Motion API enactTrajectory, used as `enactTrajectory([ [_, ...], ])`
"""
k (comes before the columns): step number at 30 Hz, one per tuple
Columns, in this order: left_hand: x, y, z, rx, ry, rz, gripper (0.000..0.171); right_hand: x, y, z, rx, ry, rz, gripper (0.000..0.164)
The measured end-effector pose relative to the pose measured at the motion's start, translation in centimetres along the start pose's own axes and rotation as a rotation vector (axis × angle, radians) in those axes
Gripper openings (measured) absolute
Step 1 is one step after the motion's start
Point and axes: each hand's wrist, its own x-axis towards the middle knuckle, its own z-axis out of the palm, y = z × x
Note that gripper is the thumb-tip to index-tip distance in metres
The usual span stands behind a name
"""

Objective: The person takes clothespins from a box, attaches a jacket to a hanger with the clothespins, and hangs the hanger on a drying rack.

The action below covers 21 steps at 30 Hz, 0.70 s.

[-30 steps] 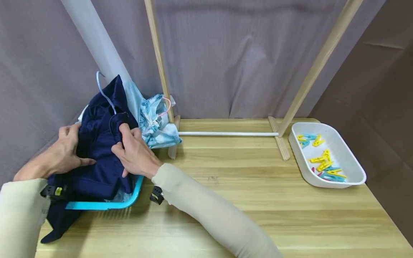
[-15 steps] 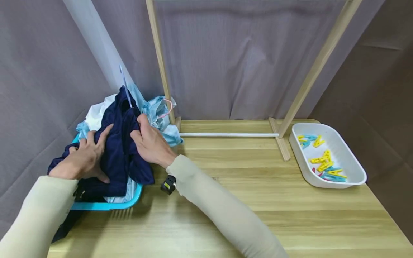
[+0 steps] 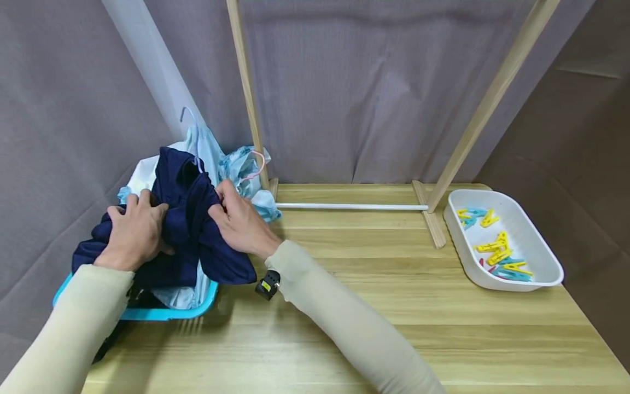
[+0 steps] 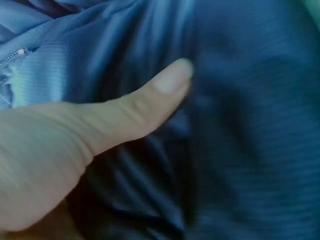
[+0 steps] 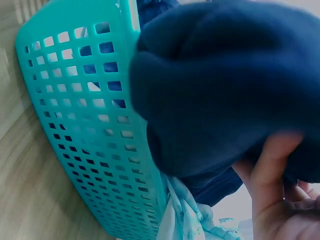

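Observation:
A navy blue garment [image 3: 183, 232] lies bunched over a turquoise basket [image 3: 164, 314]. The hook of a light blue hanger [image 3: 196, 128] stands up out of its collar. My left hand [image 3: 135, 230] rests on the garment's left part; the left wrist view has its thumb [image 4: 135, 112] lying straight across the dark cloth, near a zipper [image 4: 12, 59]. At the garment's right edge, below the hanger hook, my right hand [image 3: 243, 221] grips the cloth between thumb and fingers. The right wrist view has a navy fold bulging over the basket's perforated side [image 5: 82, 110].
Behind the basket lie white and pale blue clothes [image 3: 145, 175]. A blue-patterned garment with a pink hanger hook [image 3: 258, 164] leans by the left post of a wooden rack [image 3: 248, 93]. A white tray [image 3: 536, 241] of clothespins [image 3: 499, 254] stands at right.
Both hands have moved to the right with the navy garment. The left hand has shifted from the garment's edge onto its front, and the hanger hook has swung right and turned.

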Motion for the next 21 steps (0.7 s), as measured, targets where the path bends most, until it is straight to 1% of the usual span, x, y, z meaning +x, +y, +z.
enactTrajectory([
  [2,-0.1,-0.2,-0.1,-0.019,0.015,0.002,0.077,-0.1,0.2,-0.1,0.001,-0.001,0.001,0.006],
  [4,-0.3,-0.6,-0.2,-0.034,0.033,0.019,0.069,-0.3,0.4,-0.3,0.003,0.004,0.006,0.006],
  [8,-0.6,-1.2,-0.9,-0.077,0.088,0.102,0.049,-0.5,0.8,-1.2,0.026,0.005,-0.011,0.007],
  [11,-0.7,-1.6,-1.7,-0.144,0.077,0.134,0.042,-0.7,0.9,-2.0,0.021,-0.004,-0.046,0.011],
  [13,-0.8,-1.8,-2.3,-0.191,0.057,0.118,0.035,-0.8,0.9,-2.6,0.0,-0.015,-0.066,0.015],
  [15,-0.9,-1.8,-2.8,-0.215,0.056,0.097,0.029,-0.8,0.8,-3.1,-0.012,-0.034,-0.066,0.02],
  [17,-1.0,-1.8,-3.2,-0.218,0.072,0.089,0.025,-0.8,0.6,-3.7,0.001,-0.062,-0.052,0.024],
  [21,-1.1,-1.6,-3.9,-0.231,0.113,0.088,0.022,-0.9,0.2,-4.9,0.061,-0.114,-0.011,0.031],
])
